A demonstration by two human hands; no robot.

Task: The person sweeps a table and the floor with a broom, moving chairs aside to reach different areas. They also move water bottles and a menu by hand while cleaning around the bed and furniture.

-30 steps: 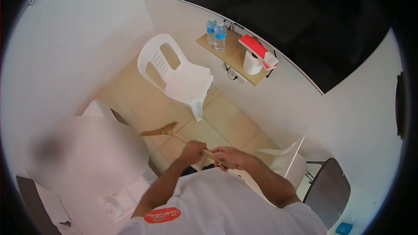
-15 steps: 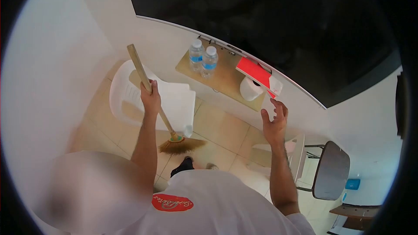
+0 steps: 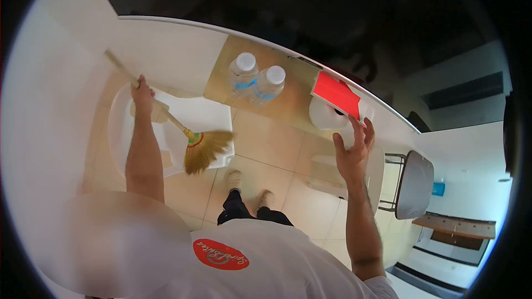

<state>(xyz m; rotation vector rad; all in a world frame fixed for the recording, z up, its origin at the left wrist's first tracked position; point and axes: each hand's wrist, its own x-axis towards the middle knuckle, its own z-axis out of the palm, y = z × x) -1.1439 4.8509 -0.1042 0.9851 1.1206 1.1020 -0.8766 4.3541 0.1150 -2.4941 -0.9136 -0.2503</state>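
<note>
Pale tiles lie below a wall-mounted TV, and between nine and ten o'clock the left hand is closed round the handle of the broom, whose bristles hang over the white chair toward eight. Two bottles stand side by side on the shelf from eleven to twelve, with a red box at two lying over a white roll. At three, the right hand is open, fingers apart, tips at the box's near end, contact unclear, and the dark chair stands toward four.
</note>
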